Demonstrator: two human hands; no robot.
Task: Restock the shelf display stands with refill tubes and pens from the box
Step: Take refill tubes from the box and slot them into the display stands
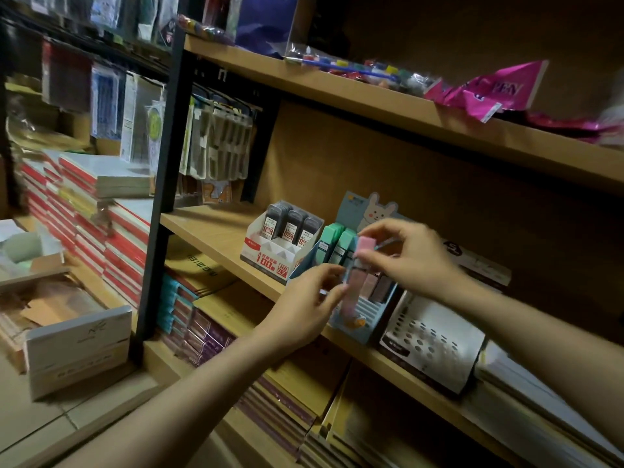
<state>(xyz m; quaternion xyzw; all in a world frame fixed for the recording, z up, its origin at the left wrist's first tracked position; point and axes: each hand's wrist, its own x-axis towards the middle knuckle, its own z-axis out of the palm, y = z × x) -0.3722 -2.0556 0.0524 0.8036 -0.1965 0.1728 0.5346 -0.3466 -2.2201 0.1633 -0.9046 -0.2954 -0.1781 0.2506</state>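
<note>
A blue display stand with a rabbit header card stands on the middle wooden shelf. Green refill tubes fill its left slots. My right hand pinches the top of a pink refill tube that stands upright over the stand. My left hand pinches the same tube lower down, at its left edge. Left of it, a white and red stand holds three dark refill tubes.
An empty white stand with round holes sits right of the blue one. An open cardboard box and a white box lie at the left on the floor. Notebook stacks fill the left and lower shelves.
</note>
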